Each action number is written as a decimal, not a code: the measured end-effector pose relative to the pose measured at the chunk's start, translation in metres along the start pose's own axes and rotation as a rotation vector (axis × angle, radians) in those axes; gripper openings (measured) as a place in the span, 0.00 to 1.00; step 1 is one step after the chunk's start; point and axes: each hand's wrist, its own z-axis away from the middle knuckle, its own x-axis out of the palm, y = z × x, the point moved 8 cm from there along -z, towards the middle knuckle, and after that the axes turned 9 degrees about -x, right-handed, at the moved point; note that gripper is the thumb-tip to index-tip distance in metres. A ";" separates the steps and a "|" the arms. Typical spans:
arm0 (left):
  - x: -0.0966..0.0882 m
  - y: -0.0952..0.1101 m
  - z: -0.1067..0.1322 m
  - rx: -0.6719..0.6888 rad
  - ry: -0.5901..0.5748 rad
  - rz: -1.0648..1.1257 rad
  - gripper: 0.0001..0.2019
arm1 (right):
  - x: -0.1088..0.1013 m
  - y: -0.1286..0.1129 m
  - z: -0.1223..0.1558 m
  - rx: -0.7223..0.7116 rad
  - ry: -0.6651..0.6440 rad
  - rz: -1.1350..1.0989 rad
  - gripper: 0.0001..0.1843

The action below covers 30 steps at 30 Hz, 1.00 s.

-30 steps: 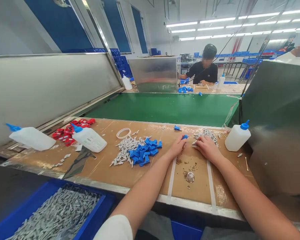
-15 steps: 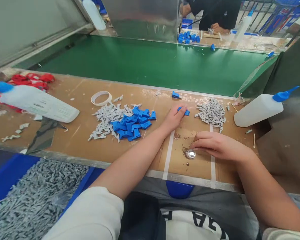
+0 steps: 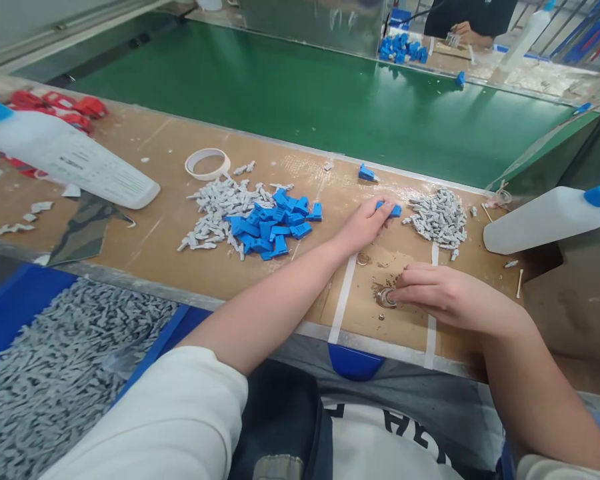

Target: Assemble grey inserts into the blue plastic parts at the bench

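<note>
My left hand [image 3: 364, 227] rests on the brown worktop and its fingers are closed on a small blue plastic part [image 3: 394, 211]. My right hand [image 3: 437, 295] lies nearer to me, fingers pinched together over a small round metal dish [image 3: 385, 298]; what the fingertips hold is too small to make out. A heap of small grey parts [image 3: 437, 218] lies just beyond the right hand. To the left of my left arm sit a pile of blue parts [image 3: 276, 224] and a spread of grey parts [image 3: 220, 207].
A white glue bottle with a blue cap [image 3: 543, 218] lies at the right, another [image 3: 63, 155] at the left. A tape ring [image 3: 207, 163], red parts [image 3: 60, 107], a lone blue part [image 3: 366, 175], a green conveyor belt [image 3: 305, 100], a blue bin of grey parts [image 3: 55, 373]. Another person's hand [image 3: 461, 30] works across the belt.
My right hand drew back from the grey heap to the metal dish near me. The left hand stayed on the blue part. The camera tilted downward.
</note>
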 end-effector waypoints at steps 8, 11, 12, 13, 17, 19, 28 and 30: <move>0.001 -0.006 0.002 0.016 0.012 -0.028 0.19 | -0.018 0.013 0.009 0.046 0.202 -0.170 0.14; 0.003 -0.008 0.004 -0.025 0.003 -0.029 0.19 | -0.040 0.040 0.025 0.191 0.593 -0.144 0.08; 0.003 -0.009 0.004 -0.050 0.005 -0.020 0.19 | -0.043 0.049 0.031 0.253 0.708 -0.131 0.08; 0.003 -0.010 0.005 -0.077 0.007 -0.009 0.19 | -0.043 0.058 0.036 0.310 0.795 -0.131 0.09; 0.005 -0.011 0.007 -0.152 0.000 0.002 0.21 | -0.030 0.086 0.045 0.455 1.012 -0.235 0.12; 0.005 -0.011 0.007 -0.159 0.001 -0.017 0.21 | -0.026 0.093 0.049 0.478 1.091 -0.284 0.13; 0.006 -0.012 0.005 -0.087 -0.012 -0.149 0.21 | -0.027 0.097 0.044 0.464 1.022 -0.126 0.13; 0.005 -0.009 0.005 -0.035 0.001 -0.225 0.20 | -0.026 0.097 0.039 0.445 0.957 -0.046 0.14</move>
